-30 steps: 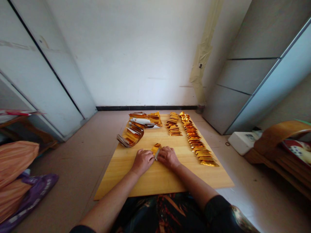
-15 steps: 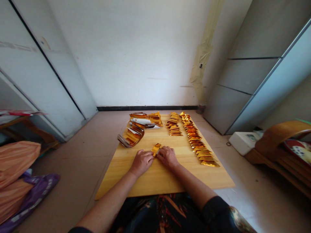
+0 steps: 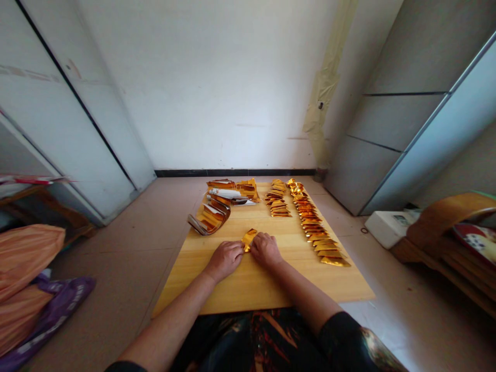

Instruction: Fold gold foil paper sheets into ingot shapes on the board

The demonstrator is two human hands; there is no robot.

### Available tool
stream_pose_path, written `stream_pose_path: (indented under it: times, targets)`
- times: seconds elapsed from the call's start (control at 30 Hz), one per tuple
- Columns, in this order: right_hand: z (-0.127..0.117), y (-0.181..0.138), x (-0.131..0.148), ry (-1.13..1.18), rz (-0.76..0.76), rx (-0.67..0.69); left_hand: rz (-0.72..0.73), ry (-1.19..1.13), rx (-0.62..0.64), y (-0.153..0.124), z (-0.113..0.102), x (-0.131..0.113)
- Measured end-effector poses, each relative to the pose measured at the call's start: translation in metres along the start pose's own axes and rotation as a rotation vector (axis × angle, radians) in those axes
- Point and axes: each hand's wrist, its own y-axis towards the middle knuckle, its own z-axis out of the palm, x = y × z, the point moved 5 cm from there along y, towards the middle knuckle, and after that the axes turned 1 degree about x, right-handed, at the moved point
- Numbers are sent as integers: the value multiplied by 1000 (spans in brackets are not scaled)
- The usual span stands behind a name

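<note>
A small piece of gold foil paper [image 3: 249, 238] lies on the wooden board [image 3: 248, 287], between my two hands. My left hand [image 3: 227, 258] is closed, its fingertips gripping the paper's left edge. On the other side my right hand [image 3: 266, 249] has its fingers curled and pressed on the paper's right edge. The fingertips partly cover the paper, so its lower folds are hard to see. Right of my hands runs a long row of folded gold paper pieces [image 3: 312, 222], overlapping one another. A shorter overlapping row of gold pieces [image 3: 277, 199] sits farther back.
Loose gold sheets [image 3: 211, 217], some curled with white backs, lie at the board's back left. A grey cabinet [image 3: 391, 119] stands at the right, near a white box [image 3: 387, 227] and a wooden seat [image 3: 442, 232]. Orange and purple bags [image 3: 62, 299] lie at left.
The lower part of the gold paper now shows gold where a greyish patch showed before. My hands have shifted only slightly, staying at its two sides.
</note>
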Motion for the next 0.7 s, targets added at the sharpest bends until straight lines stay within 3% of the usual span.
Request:
stream_pose_path:
  times: [0.3,0.7]
  targets:
    - [2,2,0,17,10,-5,-47,-15,51,-1,-1,1]
    - [1,2,0,12,20,-11,18,10,31,-3,-1,0]
